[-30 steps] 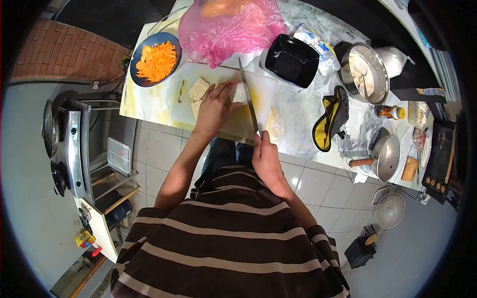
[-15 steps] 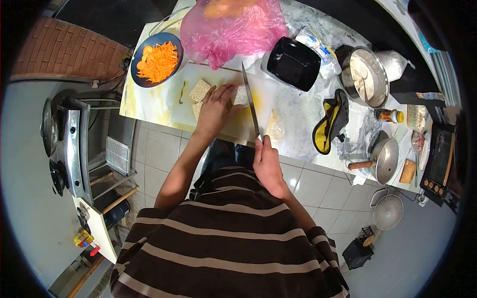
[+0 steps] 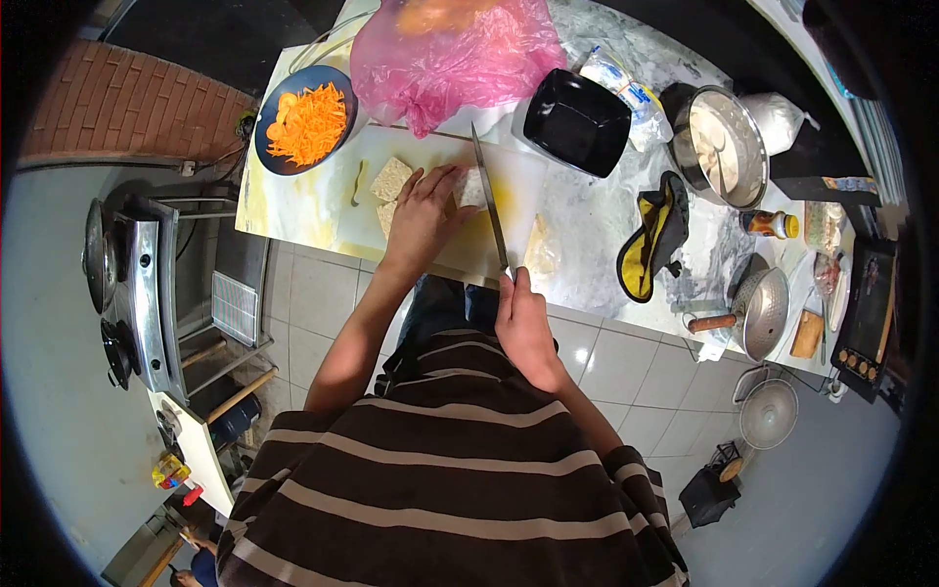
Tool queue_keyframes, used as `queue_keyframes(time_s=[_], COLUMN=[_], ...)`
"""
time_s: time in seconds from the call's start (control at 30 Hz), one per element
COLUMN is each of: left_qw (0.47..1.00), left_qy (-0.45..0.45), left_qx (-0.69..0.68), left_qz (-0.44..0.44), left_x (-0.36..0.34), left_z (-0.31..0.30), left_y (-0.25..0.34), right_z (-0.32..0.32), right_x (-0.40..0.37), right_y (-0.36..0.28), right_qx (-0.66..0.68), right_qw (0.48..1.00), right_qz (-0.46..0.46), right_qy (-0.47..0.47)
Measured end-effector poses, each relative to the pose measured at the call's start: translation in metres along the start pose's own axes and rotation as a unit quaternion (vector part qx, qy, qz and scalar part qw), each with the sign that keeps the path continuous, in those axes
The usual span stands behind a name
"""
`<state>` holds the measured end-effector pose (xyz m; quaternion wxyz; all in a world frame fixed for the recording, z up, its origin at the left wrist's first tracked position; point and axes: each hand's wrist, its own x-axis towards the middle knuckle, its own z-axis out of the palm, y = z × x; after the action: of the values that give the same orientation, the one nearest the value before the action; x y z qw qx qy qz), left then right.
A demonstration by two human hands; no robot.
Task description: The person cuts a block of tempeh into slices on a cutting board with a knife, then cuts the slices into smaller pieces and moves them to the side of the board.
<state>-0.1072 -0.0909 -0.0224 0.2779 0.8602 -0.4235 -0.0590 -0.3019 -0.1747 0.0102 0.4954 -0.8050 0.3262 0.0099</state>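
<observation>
My left hand (image 3: 421, 220) lies on the cutting board (image 3: 367, 223), its fingers curved over a pale block of tempeh (image 3: 471, 188) and holding it down. Two cut tempeh pieces (image 3: 391, 180) with a beany cut face sit left of that hand, one partly hidden by it. In my right hand (image 3: 528, 328) is the handle of a long kitchen knife (image 3: 492, 205). The blade points away from me, just right of the block; whether it touches cannot be made out. A crumpled clear wrapper (image 3: 541, 247) lies right of the blade.
A dark bowl of shredded carrot (image 3: 308, 125) stands at the back left, beside a pink plastic bag (image 3: 455, 64). Rightward are a black square bowl (image 3: 577, 122), a yellow-black cloth item (image 3: 652, 235), a steel pot (image 3: 743, 147) and a saucepan (image 3: 763, 313). A stove (image 3: 147, 293) stands left.
My hands and the knife keep nearly the same place, with the view shifted slightly. Part of another person now shows at the bottom left edge.
</observation>
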Motion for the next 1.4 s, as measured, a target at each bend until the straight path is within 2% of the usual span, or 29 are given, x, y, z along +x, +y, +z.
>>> queue_keyframes(time_s=[0.5,0.9,1.1,1.17,1.4], left_qw=[1.0,1.0,1.0,0.999,0.999], left_qy=[-0.004,-0.001,-0.011,-0.019,-0.015], left_qx=[0.004,-0.003,0.003,0.005,-0.031], left_qz=[0.001,0.001,0.016,0.047,0.023], left_x=[0.003,0.004,0.006,0.006,0.006], left_z=[-0.004,-0.003,-0.01,-0.014,-0.008], left_y=[0.004,0.002,0.004,0.0,0.001], right_z=[0.005,0.008,0.009,0.008,0.007], right_x=[0.0,0.002,0.002,0.003,0.004], right_y=[0.001,0.003,0.004,0.004,-0.004], right_qx=[-0.002,-0.002,0.026,0.032,0.024], right_qw=[1.0,1.0,1.0,0.999,0.999], right_qz=[-0.014,0.009,-0.003,0.0,0.028], right_qy=[0.015,0.007,0.014,0.01,-0.008])
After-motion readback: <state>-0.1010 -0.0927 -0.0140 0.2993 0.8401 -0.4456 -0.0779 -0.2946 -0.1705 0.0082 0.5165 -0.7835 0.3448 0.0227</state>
